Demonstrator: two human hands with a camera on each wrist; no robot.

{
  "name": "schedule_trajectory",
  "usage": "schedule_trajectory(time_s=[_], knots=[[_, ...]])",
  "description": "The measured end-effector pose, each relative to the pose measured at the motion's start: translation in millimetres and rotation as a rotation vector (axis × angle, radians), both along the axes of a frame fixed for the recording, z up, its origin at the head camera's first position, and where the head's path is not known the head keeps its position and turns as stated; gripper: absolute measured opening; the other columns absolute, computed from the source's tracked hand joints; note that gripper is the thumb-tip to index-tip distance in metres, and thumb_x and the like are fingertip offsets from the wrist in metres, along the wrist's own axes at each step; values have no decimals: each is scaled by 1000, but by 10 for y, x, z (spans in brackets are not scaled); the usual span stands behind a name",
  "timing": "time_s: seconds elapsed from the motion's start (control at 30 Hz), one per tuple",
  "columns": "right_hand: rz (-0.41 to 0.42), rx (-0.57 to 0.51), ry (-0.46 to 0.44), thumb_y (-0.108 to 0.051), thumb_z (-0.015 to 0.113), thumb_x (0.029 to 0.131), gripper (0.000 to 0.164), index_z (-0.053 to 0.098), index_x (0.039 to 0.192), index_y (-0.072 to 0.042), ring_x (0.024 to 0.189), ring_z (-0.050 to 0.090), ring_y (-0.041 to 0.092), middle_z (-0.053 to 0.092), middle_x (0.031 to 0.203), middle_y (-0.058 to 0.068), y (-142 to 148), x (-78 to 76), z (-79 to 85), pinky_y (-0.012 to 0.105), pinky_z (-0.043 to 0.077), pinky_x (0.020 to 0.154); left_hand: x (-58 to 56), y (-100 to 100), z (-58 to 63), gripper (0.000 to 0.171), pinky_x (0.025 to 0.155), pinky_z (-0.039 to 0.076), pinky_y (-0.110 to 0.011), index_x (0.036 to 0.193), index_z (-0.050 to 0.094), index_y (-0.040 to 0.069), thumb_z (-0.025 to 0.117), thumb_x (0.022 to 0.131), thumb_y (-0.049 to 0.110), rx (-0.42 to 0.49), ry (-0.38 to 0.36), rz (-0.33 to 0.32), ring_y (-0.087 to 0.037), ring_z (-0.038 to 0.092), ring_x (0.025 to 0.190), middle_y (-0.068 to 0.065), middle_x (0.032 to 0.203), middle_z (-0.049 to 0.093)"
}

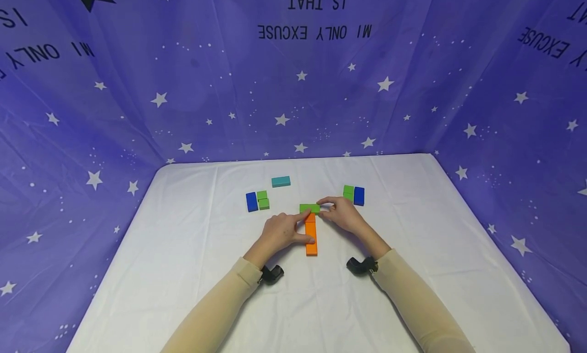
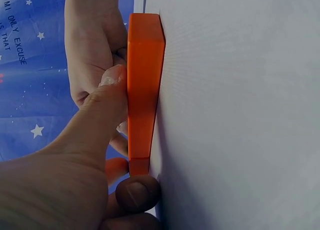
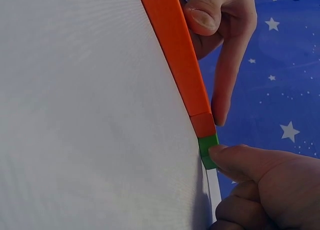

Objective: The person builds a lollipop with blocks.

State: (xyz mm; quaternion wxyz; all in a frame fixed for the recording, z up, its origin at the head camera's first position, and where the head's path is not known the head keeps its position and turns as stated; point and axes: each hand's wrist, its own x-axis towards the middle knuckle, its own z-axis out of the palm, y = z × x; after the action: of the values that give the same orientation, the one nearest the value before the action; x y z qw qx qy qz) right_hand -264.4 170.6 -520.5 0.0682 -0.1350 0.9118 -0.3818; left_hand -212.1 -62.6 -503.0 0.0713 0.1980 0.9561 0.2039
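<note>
A long orange block [image 1: 312, 248] lies lengthwise on the white table, with a short orange block [image 1: 310, 218] at its far end. A green block [image 1: 304, 208] lies crosswise beyond them, making a T-like shape. My left hand [image 1: 281, 229] rests its thumb on the long orange block, seen close in the left wrist view [image 2: 144, 89]. Its straight index finger touches down where the short orange and green blocks meet. From the other side, my right hand [image 1: 345, 214] pinches the green block's right end between thumb and index finger; the right wrist view shows that thumb [image 3: 235, 157] against it.
Left of the T lie a dark blue block [image 1: 251, 201] and two small green blocks [image 1: 263, 200]. On the right are another dark blue block [image 1: 359, 196] and green ones [image 1: 348, 191]. A teal block [image 1: 281, 182] lies farther back. Purple star-printed cloth [image 1: 229, 88] surrounds the table.
</note>
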Motion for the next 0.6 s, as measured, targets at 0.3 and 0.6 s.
schedule_trajectory(time_s=[0.3,0.6], knots=[[1,9,-6,-23,77,95,35,75,129,-14,52,36,10,39,58,-7,-2,-1,-4,24,28,52,0,2,-30,92,53,23,-28,156,53,34,83,77,71,-12,31,-6,-14,27,53,6,58,29],[-44,-52,-46,-29,81,94,46,71,138,-21,51,35,11,39,57,-6,53,-25,21,25,30,51,5,3,-26,91,53,26,-27,156,54,35,82,78,71,-8,24,-7,-13,32,54,7,59,37]])
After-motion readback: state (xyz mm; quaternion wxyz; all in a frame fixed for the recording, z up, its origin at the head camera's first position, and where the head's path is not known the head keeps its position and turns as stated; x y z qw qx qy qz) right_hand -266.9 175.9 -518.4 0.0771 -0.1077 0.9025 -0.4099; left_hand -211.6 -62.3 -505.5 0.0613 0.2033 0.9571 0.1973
